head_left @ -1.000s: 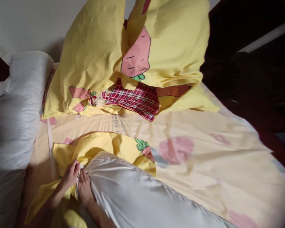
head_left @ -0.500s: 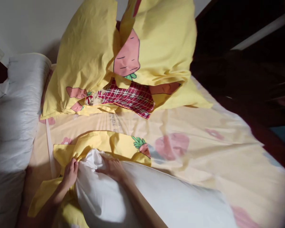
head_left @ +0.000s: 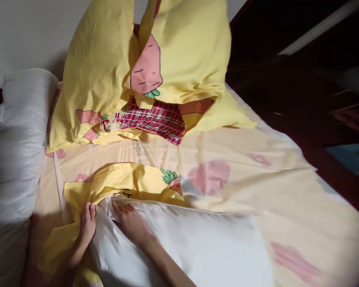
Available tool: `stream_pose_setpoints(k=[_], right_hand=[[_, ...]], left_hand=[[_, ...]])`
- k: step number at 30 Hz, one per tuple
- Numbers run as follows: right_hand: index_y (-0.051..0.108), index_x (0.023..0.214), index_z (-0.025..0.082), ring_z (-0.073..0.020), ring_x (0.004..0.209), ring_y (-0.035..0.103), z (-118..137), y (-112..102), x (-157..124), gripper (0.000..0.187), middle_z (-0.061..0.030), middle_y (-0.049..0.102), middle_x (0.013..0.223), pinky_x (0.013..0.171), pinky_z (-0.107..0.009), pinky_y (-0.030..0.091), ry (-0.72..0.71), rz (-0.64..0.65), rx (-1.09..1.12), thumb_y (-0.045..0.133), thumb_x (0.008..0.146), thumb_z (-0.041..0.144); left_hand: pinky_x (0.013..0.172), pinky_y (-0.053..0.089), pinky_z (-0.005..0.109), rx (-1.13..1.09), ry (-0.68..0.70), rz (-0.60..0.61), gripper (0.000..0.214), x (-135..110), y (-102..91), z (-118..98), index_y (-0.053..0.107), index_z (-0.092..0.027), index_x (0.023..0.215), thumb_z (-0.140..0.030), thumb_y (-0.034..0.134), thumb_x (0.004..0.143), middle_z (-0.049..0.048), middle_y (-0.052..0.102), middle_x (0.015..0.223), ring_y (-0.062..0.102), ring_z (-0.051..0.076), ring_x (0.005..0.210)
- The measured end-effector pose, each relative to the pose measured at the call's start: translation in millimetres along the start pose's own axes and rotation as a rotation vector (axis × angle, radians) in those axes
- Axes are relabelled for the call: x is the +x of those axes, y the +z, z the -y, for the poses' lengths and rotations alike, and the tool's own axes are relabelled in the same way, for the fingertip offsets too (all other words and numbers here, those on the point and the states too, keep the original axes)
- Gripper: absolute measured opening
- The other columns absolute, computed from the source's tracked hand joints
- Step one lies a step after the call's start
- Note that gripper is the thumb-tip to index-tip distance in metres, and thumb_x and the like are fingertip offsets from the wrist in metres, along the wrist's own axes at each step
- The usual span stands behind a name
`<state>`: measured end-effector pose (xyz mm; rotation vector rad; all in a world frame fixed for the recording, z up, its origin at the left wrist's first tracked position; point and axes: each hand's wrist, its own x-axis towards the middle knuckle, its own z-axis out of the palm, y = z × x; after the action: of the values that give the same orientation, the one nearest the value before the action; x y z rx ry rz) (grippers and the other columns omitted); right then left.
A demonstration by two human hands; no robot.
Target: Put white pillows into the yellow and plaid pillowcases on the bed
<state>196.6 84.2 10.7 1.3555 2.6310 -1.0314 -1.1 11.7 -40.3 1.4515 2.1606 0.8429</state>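
A white pillow lies at the near side of the bed, its left end partly inside a yellow pillowcase printed with a carrot. At the mouth of the case, my left hand is closed on the yellow edge, thumb uppermost. My right hand grips the white pillow close to that opening, its fingertips pressed into the fabric and partly hidden under the case's edge. More of the yellow cloth lies crumpled beneath my left forearm.
Two yellow carrot-print pillows lean at the back, with red plaid cloth showing between them. A rolled pale quilt runs along the left. The bed sheet ends at a dark drop on the right.
The white pillow has shifted left toward the pillowcase, and its bunched corner has flattened. My right hand has moved slightly left with it. The whole view has shifted a little.
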Motion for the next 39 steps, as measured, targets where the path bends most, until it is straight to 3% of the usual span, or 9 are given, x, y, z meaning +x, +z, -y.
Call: stream_pose_setpoints(k=[4,7,11,17,23,27,30,33,39], right_hand=[[0.038,0.153,0.027,-0.0357,0.142,0.042,-49.6,-13.5,-67.0,0.075,-0.015,0.051,0.151,0.108,-0.053,0.036,0.046,-0.25,-0.059,0.051,0.09,0.064],[0.027,0.157,0.024,-0.0398,0.136,0.047,-70.9,6.4,-79.5,0.097,-0.0197,0.05,0.15,0.102,-0.055,0.04,0.097,-0.246,-0.06,0.055,0.08,0.076],[0.036,0.154,0.02,-0.0335,0.122,0.057,-49.2,32.2,-55.4,0.077,-0.0198,0.061,0.136,0.097,-0.046,0.042,0.046,-0.136,0.03,0.056,0.089,0.057],[0.071,0.11,0.024,-0.0279,0.123,0.052,13.2,40.9,-31.0,0.026,-0.0108,0.066,0.126,0.106,-0.044,0.034,-0.163,-0.017,0.118,0.057,0.091,0.034],[0.065,0.128,0.023,-0.03,0.12,0.056,-17.1,12.7,-4.3,0.037,-0.0141,0.068,0.123,0.1,-0.045,0.04,0.099,-0.087,0.065,0.057,0.093,0.029],[0.046,0.148,0.022,-0.0403,0.142,0.038,-22.6,-9.2,-52.4,0.062,-0.0211,0.045,0.153,0.106,-0.055,0.035,0.109,-0.229,-0.052,0.058,0.091,0.045],[0.032,0.155,0.029,-0.041,0.148,0.028,-0.9,17.5,-109.3,0.077,-0.0157,0.031,0.163,0.108,-0.056,0.033,-0.133,-0.358,-0.144,0.054,0.089,0.059],[0.035,0.152,0.039,-0.0344,0.141,0.043,16.6,65.3,-129.3,0.063,-0.0067,0.043,0.157,0.103,-0.048,0.04,-0.31,-0.392,-0.238,0.054,0.093,0.033],[0.064,0.128,0.027,-0.0248,0.131,0.055,32.3,103.8,-55.6,0.041,-0.0064,0.064,0.139,0.109,-0.042,0.041,-0.228,-0.134,0.017,0.051,0.092,0.013]], left_hand=[[0.068,0.055,0.028,0.105,0.127,0.064,0.026,3.8,7.1,2.2,0.056,-0.022,0.093,-0.036,0.035,0.1,0.006,0.071,0.081,0.069,0.018,0.075],[0.081,0.055,0.034,0.267,0.239,0.154,0.028,15.3,9.4,-1.5,0.06,-0.017,0.115,-0.03,0.045,0.095,0.0141,0.075,0.104,0.072,0.024,0.096],[0.06,0.048,0.027,0.387,0.225,0.319,0.027,40.6,12.6,-14.9,0.068,-0.021,0.099,-0.023,0.041,0.097,0.0057,0.075,0.073,0.071,0.019,0.066],[0.054,0.039,0.025,0.179,0.347,0.233,0.038,32.2,-1.0,-45.9,0.062,-0.022,0.075,-0.034,0.037,0.101,0.001,0.065,0.058,0.061,0.013,0.052],[0.055,0.038,0.023,0.039,0.295,0.239,0.036,16.9,-21.4,-33.7,0.056,-0.023,0.071,-0.036,0.04,0.101,-0.0022,0.057,0.056,0.055,0.011,0.051],[0.055,0.038,0.023,0.079,0.241,0.215,0.038,25.0,-13.8,-35.5,0.058,-0.022,0.072,-0.039,0.04,0.101,-0.0018,0.058,0.058,0.055,0.011,0.053],[0.058,0.04,0.023,0.105,0.284,0.185,0.038,29.5,-8.9,-42.5,0.06,-0.022,0.073,-0.038,0.039,0.101,-0.0001,0.062,0.063,0.058,0.012,0.057],[0.059,0.04,0.023,0.145,0.3,0.158,0.038,24.5,-12.8,-44.2,0.061,-0.022,0.073,-0.037,0.04,0.101,0.0007,0.065,0.064,0.06,0.012,0.058],[0.06,0.042,0.023,0.124,0.275,0.181,0.037,11.0,-9.6,-53.9,0.063,-0.022,0.076,-0.036,0.04,0.101,0.0023,0.068,0.066,0.064,0.013,0.061]])
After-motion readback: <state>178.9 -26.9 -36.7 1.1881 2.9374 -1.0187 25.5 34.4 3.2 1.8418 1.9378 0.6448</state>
